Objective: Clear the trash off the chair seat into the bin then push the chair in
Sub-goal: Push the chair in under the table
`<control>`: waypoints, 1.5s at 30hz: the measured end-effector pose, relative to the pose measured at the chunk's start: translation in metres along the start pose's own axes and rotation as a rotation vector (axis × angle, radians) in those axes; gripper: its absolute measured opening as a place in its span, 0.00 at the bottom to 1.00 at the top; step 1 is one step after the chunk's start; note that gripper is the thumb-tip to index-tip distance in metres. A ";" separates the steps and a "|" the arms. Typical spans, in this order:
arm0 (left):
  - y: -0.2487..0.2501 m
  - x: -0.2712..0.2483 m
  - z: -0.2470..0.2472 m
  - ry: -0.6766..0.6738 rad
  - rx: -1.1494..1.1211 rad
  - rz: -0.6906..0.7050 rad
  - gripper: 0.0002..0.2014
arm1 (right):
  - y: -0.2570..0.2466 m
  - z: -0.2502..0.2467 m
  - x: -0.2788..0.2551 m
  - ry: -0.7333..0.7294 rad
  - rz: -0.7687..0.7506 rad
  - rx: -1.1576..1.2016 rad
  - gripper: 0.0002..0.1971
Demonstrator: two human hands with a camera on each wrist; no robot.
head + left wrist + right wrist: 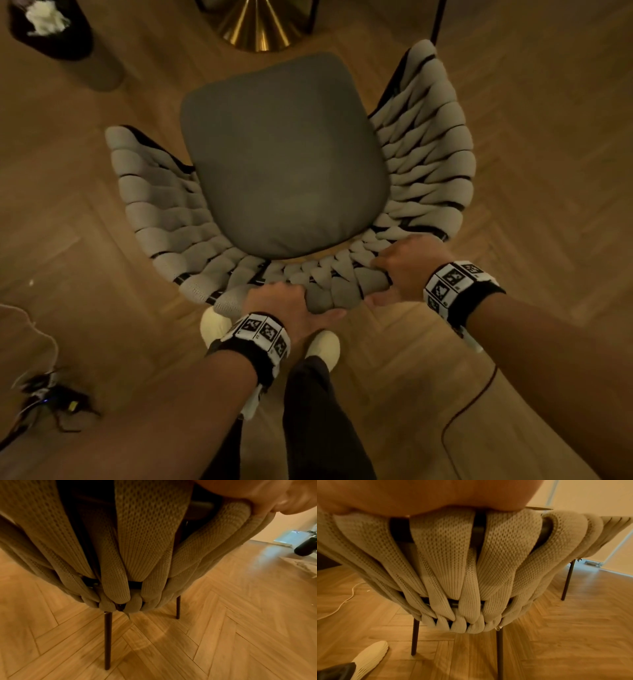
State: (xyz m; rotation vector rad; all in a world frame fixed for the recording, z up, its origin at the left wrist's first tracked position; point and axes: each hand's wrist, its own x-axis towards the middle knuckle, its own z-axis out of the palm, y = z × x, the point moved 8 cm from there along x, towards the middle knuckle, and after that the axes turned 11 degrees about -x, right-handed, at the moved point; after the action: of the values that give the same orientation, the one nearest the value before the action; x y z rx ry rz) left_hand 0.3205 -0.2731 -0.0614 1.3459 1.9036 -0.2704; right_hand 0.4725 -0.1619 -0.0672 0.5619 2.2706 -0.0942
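Note:
A chair with a woven beige backrest (342, 291) and a bare grey seat cushion (284, 157) stands in front of me in the head view. My left hand (291, 305) grips the top rim of the backrest at its near left. My right hand (400, 270) grips the same rim further right. Both wrist views look down the back of the woven straps (140, 547) (453, 568) to the dark legs (108, 639) (500, 653). A dark bin (51, 31) with white crumpled trash (46, 17) inside stands at the far left.
A brass cone-shaped table base (260, 27) stands just beyond the chair on the herringbone wood floor (513, 171). Cables and a small device (51, 401) lie on the floor at my left. My feet in white socks (215, 325) are right behind the chair.

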 end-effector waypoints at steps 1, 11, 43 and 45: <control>-0.003 -0.001 -0.001 0.003 0.011 0.004 0.47 | -0.003 -0.001 0.000 -0.006 0.010 -0.003 0.59; -0.117 0.006 -0.070 0.029 0.127 0.097 0.52 | -0.072 -0.087 0.038 0.041 0.088 0.107 0.50; -0.305 0.261 -0.390 -0.066 0.350 0.240 0.56 | 0.002 -0.367 0.327 -0.022 0.288 0.298 0.53; -0.305 0.278 -0.410 -0.065 0.347 0.241 0.55 | 0.018 -0.383 0.339 -0.019 0.302 0.311 0.52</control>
State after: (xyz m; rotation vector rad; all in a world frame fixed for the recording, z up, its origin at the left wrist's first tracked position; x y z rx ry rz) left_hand -0.1763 0.0291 -0.0521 1.7563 1.6704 -0.5337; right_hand 0.0174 0.0700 -0.0413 1.0555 2.1391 -0.3032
